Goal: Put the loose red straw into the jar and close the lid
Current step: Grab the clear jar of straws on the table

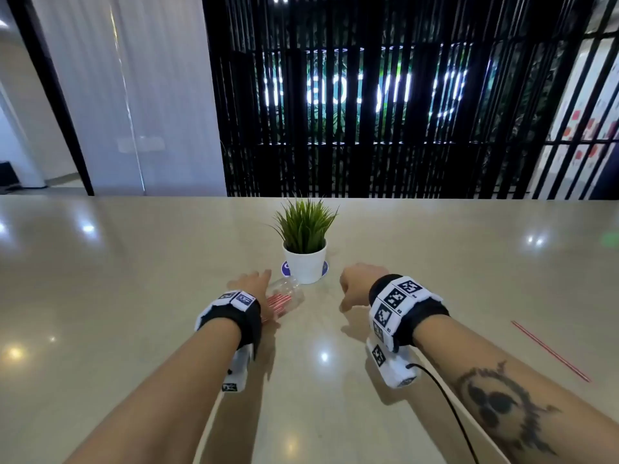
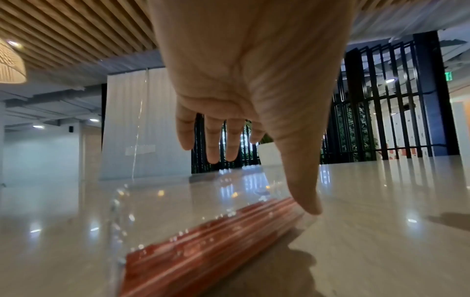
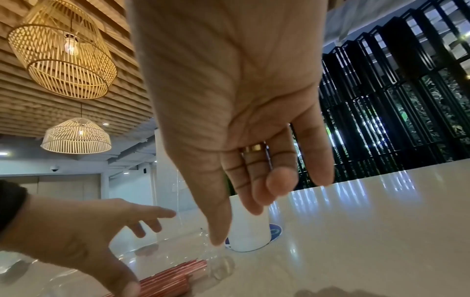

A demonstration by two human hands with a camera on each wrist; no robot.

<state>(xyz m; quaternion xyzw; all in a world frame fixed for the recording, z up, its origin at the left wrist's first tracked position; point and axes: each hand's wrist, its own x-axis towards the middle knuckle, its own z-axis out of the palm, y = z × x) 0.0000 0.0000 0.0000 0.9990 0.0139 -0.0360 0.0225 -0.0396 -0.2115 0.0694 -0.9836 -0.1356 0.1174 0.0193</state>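
Glossy beige surface (image 1: 134, 279) across the whole view. Far centre, potted plant (image 1: 304, 242) in a white pot. Just left of it, clear jar (image 1: 284, 294) on its side, red straws bundled inside. Left hand (image 1: 249, 283) spread over the jar, thumb touching it, no firm grip. Right hand (image 1: 360, 286) hovering, fingers relaxed, holding nothing. Loose red straw (image 1: 551, 351) flat, well right.
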